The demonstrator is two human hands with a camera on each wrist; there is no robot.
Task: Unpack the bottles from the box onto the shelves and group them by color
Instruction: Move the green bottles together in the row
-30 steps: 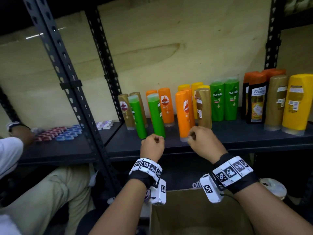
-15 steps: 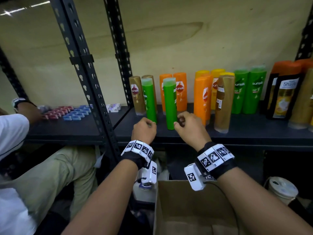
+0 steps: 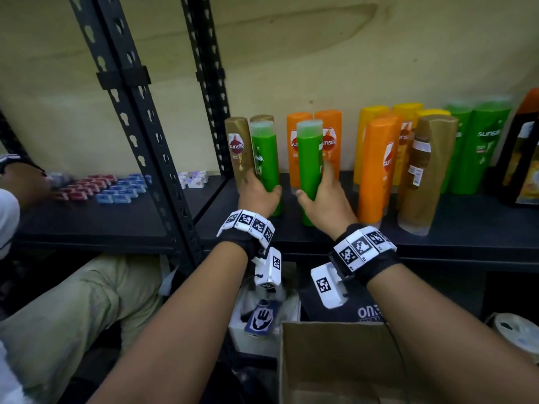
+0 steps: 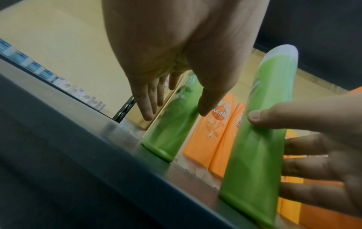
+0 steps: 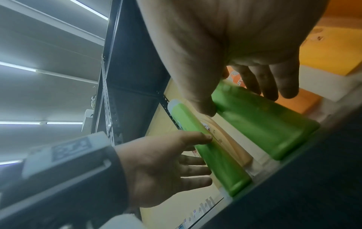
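Two green Sunsilk bottles stand upright near the front of the dark shelf [image 3: 466,228]. My left hand [image 3: 258,193] holds the left green bottle [image 3: 264,158], thumb on its right side and fingers on its left. My right hand [image 3: 320,196] grips the right green bottle [image 3: 309,158] low down, thumb on the left and fingers on the right. In the left wrist view both bottles' bases [image 4: 162,153] [image 4: 252,206] rest on the shelf. Behind stand gold bottles [image 3: 237,153] and orange bottles [image 3: 332,126]. The open cardboard box [image 3: 335,360] sits below my forearms.
To the right stand an orange bottle [image 3: 376,170], a gold one [image 3: 423,176], yellow ones [image 3: 370,118], two green ones [image 3: 490,147] and a dark bottle [image 3: 522,158]. A black upright post [image 3: 140,141] divides the shelves. Another person's leg [image 3: 58,310] and small packets [image 3: 110,188] are at the left.
Both hands were curled fists at the shelf's front edge. They have reached forward and closed round the two green bottles. The view has shifted left and closer.
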